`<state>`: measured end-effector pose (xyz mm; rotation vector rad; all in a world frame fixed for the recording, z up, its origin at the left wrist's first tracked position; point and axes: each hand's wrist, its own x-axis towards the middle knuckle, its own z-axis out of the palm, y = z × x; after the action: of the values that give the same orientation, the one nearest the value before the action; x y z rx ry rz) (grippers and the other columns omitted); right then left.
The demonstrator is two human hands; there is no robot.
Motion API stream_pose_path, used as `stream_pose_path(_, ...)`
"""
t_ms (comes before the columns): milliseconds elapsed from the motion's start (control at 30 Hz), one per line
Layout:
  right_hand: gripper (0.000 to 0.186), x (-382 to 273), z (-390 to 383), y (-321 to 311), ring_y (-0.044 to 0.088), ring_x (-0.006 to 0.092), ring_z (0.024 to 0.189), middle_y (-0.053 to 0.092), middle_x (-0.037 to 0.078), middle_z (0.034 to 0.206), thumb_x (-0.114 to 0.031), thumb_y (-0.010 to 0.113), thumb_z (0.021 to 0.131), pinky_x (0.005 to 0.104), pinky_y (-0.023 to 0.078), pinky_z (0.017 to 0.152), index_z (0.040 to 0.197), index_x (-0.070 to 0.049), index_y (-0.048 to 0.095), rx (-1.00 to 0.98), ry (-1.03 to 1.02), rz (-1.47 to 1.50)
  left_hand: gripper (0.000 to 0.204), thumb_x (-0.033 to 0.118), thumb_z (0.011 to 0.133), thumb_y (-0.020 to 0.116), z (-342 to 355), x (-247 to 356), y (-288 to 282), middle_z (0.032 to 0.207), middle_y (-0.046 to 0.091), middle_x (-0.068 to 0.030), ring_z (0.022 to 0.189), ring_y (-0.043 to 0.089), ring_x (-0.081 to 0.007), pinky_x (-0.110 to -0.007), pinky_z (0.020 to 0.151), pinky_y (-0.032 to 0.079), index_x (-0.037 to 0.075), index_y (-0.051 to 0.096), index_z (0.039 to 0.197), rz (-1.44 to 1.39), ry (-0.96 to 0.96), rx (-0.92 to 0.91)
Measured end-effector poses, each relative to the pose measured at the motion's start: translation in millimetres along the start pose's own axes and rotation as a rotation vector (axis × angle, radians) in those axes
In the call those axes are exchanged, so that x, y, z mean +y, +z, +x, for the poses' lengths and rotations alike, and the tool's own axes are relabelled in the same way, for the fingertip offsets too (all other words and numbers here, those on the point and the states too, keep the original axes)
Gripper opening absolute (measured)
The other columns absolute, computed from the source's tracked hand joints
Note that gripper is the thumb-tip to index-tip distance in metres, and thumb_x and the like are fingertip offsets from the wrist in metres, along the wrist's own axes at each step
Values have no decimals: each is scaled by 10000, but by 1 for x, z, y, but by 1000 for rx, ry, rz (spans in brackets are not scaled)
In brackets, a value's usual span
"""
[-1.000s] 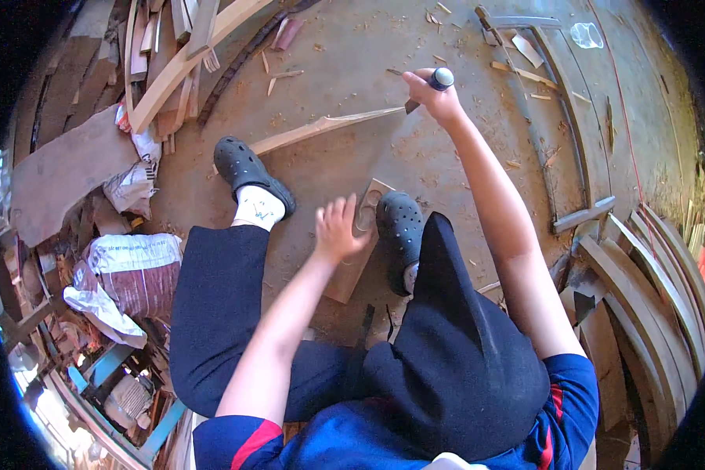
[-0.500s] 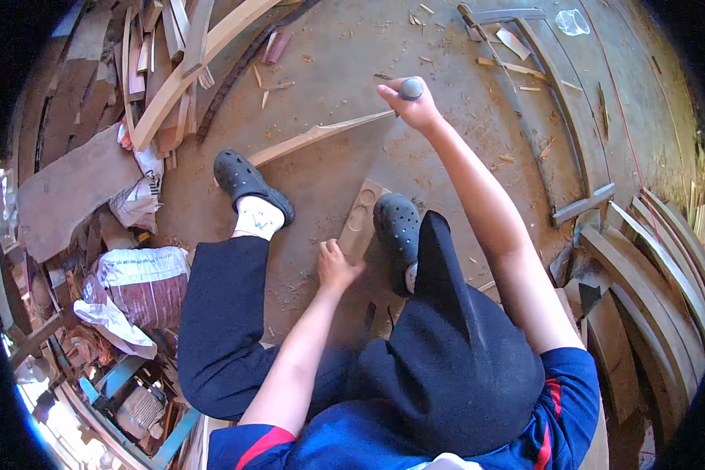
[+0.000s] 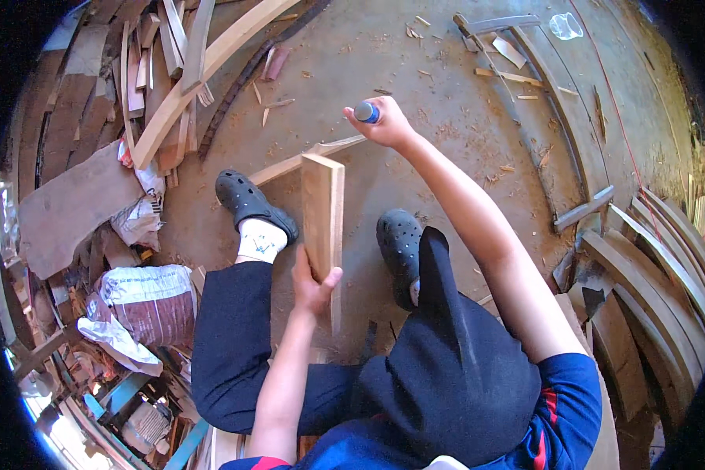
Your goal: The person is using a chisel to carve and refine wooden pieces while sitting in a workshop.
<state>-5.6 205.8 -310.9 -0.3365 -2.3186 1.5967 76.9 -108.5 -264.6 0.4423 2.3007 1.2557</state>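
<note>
1. Head view, handling: the board (image 3: 318, 219) looks best steadied with a firm, low left grip, thumb and fingers well clear of its far end. The tool (image 3: 366, 113) has its working end hidden below the fist, so I'd hold it apart until the board sits steady.
2. Head view, position: the hands are apart. The left hand (image 3: 315, 288) is clamped on the board's near part; the right hand (image 3: 388, 125), farther off and to the right, is wrapped around the tool's handle. The board appears tilted, raised between the two shoes, its far end left of and nearer than the right hand.
</note>
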Motion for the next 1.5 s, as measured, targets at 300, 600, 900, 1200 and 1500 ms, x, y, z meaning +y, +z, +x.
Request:
stream_pose_path(300,343,-5,4,3,356,113,477,405,89,482,-258,634,786,311,370,458,605,15,533,42,-15,79,479,462,901,391,59,37,3,643,500,-102,529,528,-214,-335,519,446,15,464,1058,-1606,-477,-1152)
stream_pose_path(600,343,-3,-1,0,342,146,466,385,105,484,-237,629,790,318,357,453,584,13,516,71,-29,77,416,415,917,408,69,43,8,593,504,-77,473,521,-180,-292,480,445,9,488,865,-1486,-458,-1022)
stream_pose_path(900,351,-1,-4,-2,342,192,439,399,131,475,-246,625,785,335,363,446,569,7,513,112,-63,97,540,532,804,582,77,117,10,846,585,-99,699,566,-125,-258,575,478,30,525,996,-537,-192,-80)
stream_pose_path(1200,310,0,-5,-6,417,237,439,469,164,505,-239,629,770,342,409,484,604,13,558,104,-33,92,710,253,614,600,47,107,18,1134,524,-193,962,579,-275,-330,724,524,-34,394,1230,-1288,-471,-368)
stream_pose_path(1500,312,-2,-8,-5,402,254,449,463,173,518,-241,640,758,344,412,489,597,10,549,108,-8,98,743,332,624,565,44,104,-1,1057,485,-158,940,520,-232,-326,809,453,-60,363,1222,-986,-172,-336)
